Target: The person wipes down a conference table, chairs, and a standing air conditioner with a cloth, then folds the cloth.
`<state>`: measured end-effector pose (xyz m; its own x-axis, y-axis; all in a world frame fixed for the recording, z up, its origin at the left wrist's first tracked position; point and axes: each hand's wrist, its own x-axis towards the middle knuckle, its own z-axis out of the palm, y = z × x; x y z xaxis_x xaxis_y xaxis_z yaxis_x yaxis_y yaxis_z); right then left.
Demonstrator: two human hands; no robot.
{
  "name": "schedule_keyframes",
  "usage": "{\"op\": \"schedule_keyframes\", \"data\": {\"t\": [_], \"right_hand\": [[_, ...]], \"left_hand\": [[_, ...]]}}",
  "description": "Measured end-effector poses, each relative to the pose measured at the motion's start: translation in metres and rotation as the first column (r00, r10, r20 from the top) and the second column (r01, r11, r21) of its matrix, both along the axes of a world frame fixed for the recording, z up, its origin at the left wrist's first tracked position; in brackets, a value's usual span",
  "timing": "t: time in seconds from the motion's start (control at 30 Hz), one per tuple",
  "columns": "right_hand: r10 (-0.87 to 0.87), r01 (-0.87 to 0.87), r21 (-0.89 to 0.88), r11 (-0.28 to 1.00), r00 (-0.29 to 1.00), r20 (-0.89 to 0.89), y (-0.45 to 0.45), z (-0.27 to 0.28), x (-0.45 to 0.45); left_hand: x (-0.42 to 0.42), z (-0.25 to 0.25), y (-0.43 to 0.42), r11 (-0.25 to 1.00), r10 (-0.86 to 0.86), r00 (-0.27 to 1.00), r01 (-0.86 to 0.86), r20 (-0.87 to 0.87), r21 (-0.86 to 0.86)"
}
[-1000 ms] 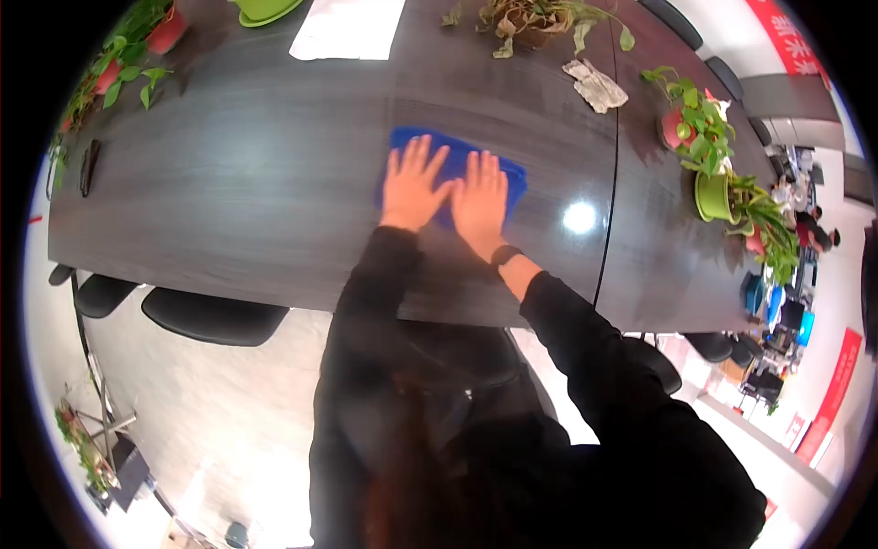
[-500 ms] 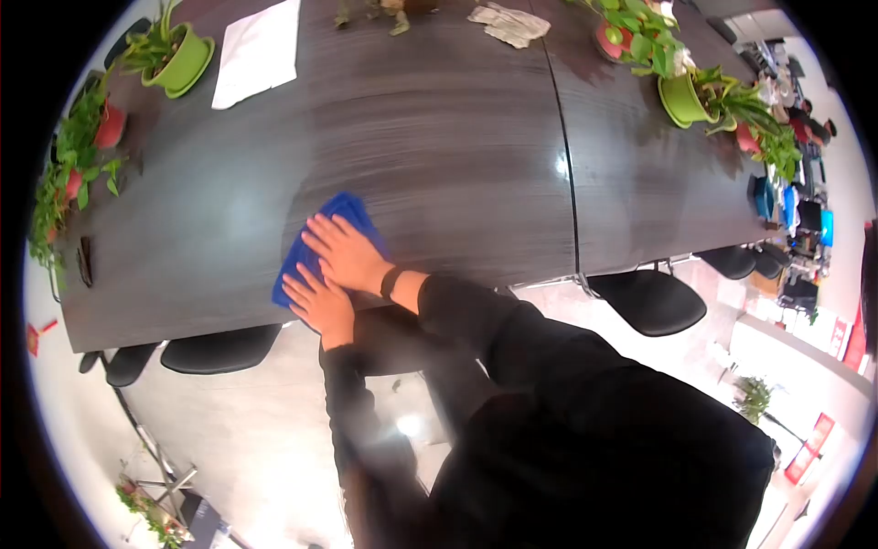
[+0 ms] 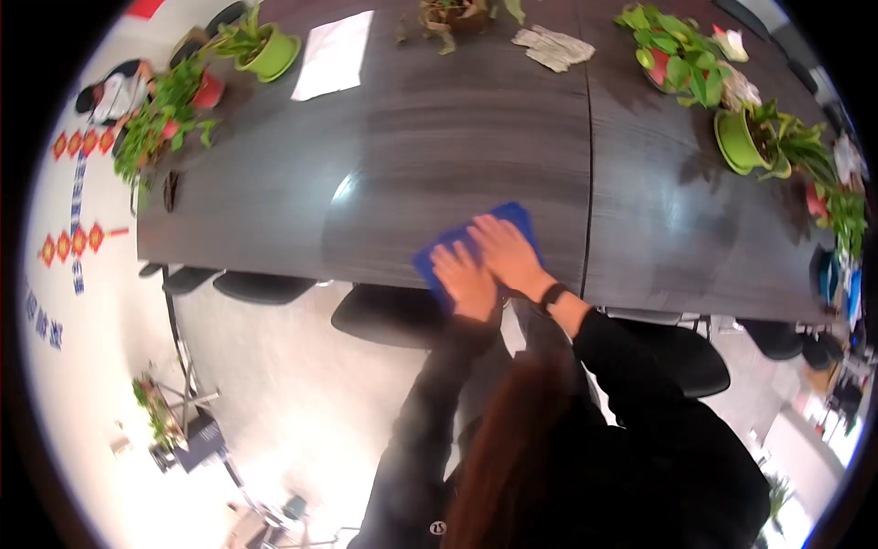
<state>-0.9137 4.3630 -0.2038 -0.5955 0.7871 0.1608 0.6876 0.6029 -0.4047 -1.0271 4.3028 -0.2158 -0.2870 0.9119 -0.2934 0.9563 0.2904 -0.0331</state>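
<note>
While your left hand and right hand lie flat on the cloth at the near edge of the surface, you seem to be mid-wipe; the next move likely calls for even pressure. Both hands' fingers look slightly apart, extended over the cloth, not clamped.

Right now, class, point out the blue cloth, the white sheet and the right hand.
Blue cloth (image 3: pixel 519 220), head view: bare part by far corner.
White sheet (image 3: pixel 333 57), head view: its middle.
Right hand (image 3: pixel 512 257), head view: its back.
</note>
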Motion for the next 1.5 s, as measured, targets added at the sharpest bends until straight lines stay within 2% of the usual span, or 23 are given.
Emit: {"op": "schedule_keyframes", "data": {"t": [0.2, 0.33, 0.4, 0.47, 0.5, 0.63, 0.7, 0.73, 0.77, 0.8, 0.83, 0.87, 0.93, 0.97, 1.0, 1.03, 1.23, 1.27, 1.3, 1.33, 1.4, 1.43, 1.5], "right_hand": [[-0.199, 0.2, -0.058, 0.978, 0.98, 0.025, -0.042, 0.013, 0.112], [-0.278, 0.275, -0.043, 0.96, 0.958, -0.073, -0.081, 0.004, 0.132], [-0.254, 0.253, -0.022, 0.967, 0.965, -0.066, -0.097, 0.001, 0.132], [-0.265, 0.264, -0.019, 0.964, 0.962, -0.07, -0.114, 0.002, 0.129], [-0.287, 0.287, -0.014, 0.958, 0.956, -0.062, -0.125, -0.003, 0.13], [-0.32, 0.33, -0.148, 0.932, 0.943, 0.088, -0.172, -0.006, 0.123], [-0.216, 0.231, -0.136, 0.963, 0.969, 0.12, -0.202, -0.011, 0.117], [-0.222, 0.238, -0.209, 0.949, 0.97, 0.096, -0.219, -0.004, 0.108], [-0.171, 0.21, -0.21, 0.955, 0.967, 0.188, -0.233, -0.003, 0.098], [-0.11, 0.171, -0.211, 0.962, 0.955, 0.276, -0.245, -0.006, 0.087], [-0.012, 0.062, -0.191, 0.98, 0.968, 0.251, -0.254, -0.018, 0.08], [0.022, 0.043, -0.216, 0.976, 0.957, 0.289, -0.264, -0.023, 0.066], [0.131, -0.06, -0.213, 0.975, 0.932, 0.338, -0.282, -0.038, 0.042], [0.233, -0.115, -0.296, 0.948, 0.884, 0.404, -0.286, -0.043, 0.032], [0.323, -0.152, -0.372, 0.916, 0.829, 0.456, -0.29, -0.042, 0.013], [0.378, -0.17, -0.405, 0.898, 0.771, 0.513, -0.294, -0.044, -0.007], [0.637, -0.352, -0.53, 0.771, 0.418, 0.648, -0.321, -0.047, -0.16], [0.661, -0.396, -0.532, 0.749, 0.388, 0.642, -0.328, -0.049, -0.188], [0.711, -0.45, -0.558, 0.697, 0.333, 0.62, -0.332, -0.062, -0.214], [0.756, -0.495, -0.588, 0.64, 0.269, 0.597, -0.337, -0.072, -0.235], [0.787, -0.549, -0.611, 0.57, 0.15, 0.598, -0.359, -0.078, -0.289], [0.789, -0.563, -0.628, 0.538, 0.072, 0.611, -0.366, -0.083, -0.305], [0.82, -0.609, -0.638, 0.472, 0.036, 0.572, -0.389, -0.091, -0.346]], "left_hand": [[0.105, 0.016, -0.014, 0.967, -0.254, 0.967, 0.254, -0.001, -0.018], [0.091, 0.014, -0.05, 0.906, -0.423, 0.878, 0.403, 0.224, 0.131], [0.062, 0.025, -0.077, 0.869, -0.474, 0.862, 0.427, 0.177, 0.25], [0.024, 0.029, -0.11, 0.829, -0.556, 0.61, 0.366, 0.564, 0.423], [0.004, 0.048, -0.131, 0.836, -0.541, 0.636, 0.332, 0.551, 0.437], [-0.097, 0.089, -0.266, 0.913, -0.114, 0.74, -0.184, 0.662, 0.363], [-0.151, 0.014, -0.369, 0.758, -0.006, 0.825, -0.365, 0.565, 0.541], [-0.169, -0.016, -0.437, 0.762, 0.229, 0.892, -0.413, 0.389, 0.499], [-0.183, -0.01, -0.502, 0.719, 0.477, 0.8, -0.594, 0.364, 0.362], [-0.182, -0.056, -0.585, 0.588, 0.54, 0.817, -0.537, 0.201, 0.605], [-0.17, -0.075, -0.655, 0.38, 0.84, 0.505, -0.81, 0.201, 0.447], [-0.148, -0.037, -0.714, 0.162, 0.939, 0.208, -0.97, 0.273, 0.182], [-0.081, -0.135, -0.876, -0.365, 0.9, -0.291, -0.91, 0.323, 0.196], [-0.023, -0.106, -0.918, 0.108, 0.979, 0.111, -0.994, 0.171, 0.026], [0.02, -0.097, -0.957, 0.252, 0.967, 0.248, -0.963, 0.056, -0.09], [0.066, -0.093, -0.979, -0.224, 0.954, -0.234, -0.972, 0.185, -0.072], [0.236, -0.033, -0.946, -0.799, 0.582, -0.813, -0.575, 0.011, -0.177], [0.25, -0.048, -0.925, -0.81, 0.574, -0.819, -0.57, 0.013, -0.135], [0.255, -0.065, -0.905, -0.63, 0.757, -0.648, -0.691, -0.085, -0.355], [0.251, -0.082, -0.882, -0.589, 0.767, -0.637, -0.65, -0.078, -0.48], [0.219, -0.125, -0.809, -0.699, 0.658, -0.751, -0.586, -0.05, -0.41], [0.204, -0.151, -0.777, -0.472, 0.828, -0.558, -0.746, 0.054, -0.47], [0.184, -0.171, -0.743, -0.594, 0.642, -0.718, -0.687, 0.269, -0.418]]}}
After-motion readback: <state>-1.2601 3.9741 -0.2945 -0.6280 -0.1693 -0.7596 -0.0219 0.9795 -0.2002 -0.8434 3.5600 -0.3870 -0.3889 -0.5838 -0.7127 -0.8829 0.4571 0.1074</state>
